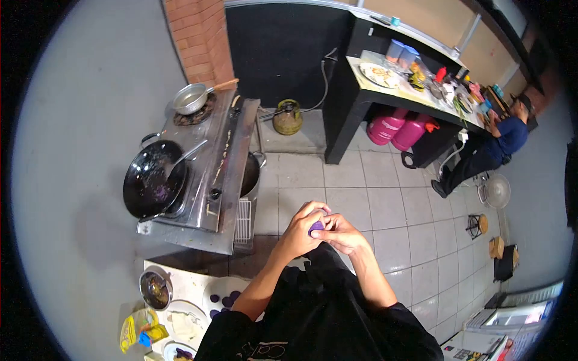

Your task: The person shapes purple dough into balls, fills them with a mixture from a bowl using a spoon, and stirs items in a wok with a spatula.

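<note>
In front of my dark apron, both hands are closed around a small lump of purple dough (316, 227). My left hand (301, 233) wraps it from the left, fingers curled over the top. My right hand (344, 234) presses on it from the right, thumb and fingertips against the dough. Much of the lump is hidden by the fingers. Several purple dough pieces (227, 301) lie on a pale plate by my left elbow.
To the left is a steel stove (208, 156) with a black wok (150, 186) and a saucepan (191, 99). A bowl (155, 287) and yellow packet (141, 328) sit at lower left. A co-worker (512, 129) stands at the far counter near pink gas cylinders (388, 126).
</note>
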